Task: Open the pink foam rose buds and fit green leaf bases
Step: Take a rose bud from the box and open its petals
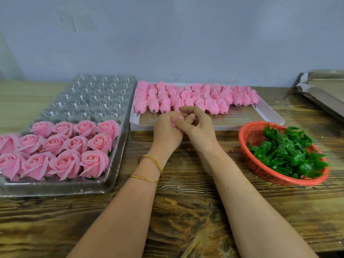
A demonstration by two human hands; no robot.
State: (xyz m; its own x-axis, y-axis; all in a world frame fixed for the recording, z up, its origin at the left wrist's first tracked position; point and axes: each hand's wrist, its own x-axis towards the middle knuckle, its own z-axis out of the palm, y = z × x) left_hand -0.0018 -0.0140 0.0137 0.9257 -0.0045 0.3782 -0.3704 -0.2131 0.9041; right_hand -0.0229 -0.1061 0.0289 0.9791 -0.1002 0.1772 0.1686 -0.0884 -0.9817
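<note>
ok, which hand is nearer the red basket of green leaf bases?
Right. The right hand sits just left of the red basket; the left hand is beyond it, farther left.

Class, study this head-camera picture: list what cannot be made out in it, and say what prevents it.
1. Head view: rose bud, mostly covered by the left hand gripping it; how far open is unclear.
2. Whether the right hand pinches it: its fingers hide the contact.
3. Leftmost open rose: cut by the left edge.
4. Cardboard stack: cut by the right edge.
</note>
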